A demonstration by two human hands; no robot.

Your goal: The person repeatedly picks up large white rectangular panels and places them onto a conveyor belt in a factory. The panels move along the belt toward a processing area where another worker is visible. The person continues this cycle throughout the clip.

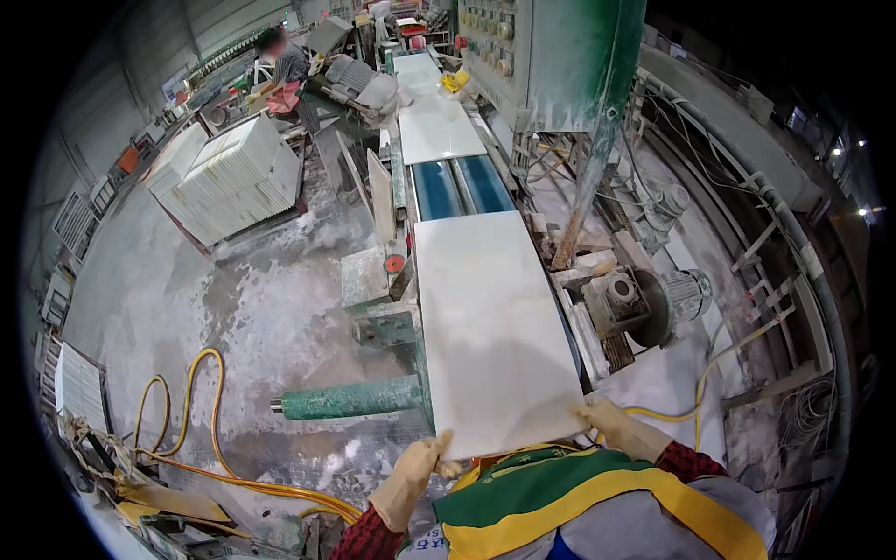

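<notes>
The left hand (411,474) and right hand (611,420) pinch the 2 near corners of a white slab (490,317). It stretches flat ahead of both, rectangular, smooth-faced, greyer toward the hands.

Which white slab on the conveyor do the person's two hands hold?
The nearest slab: the left hand and right hand hold its near corners. Bare blue belt separates it from the farther slabs, which neither hand touches.
</notes>
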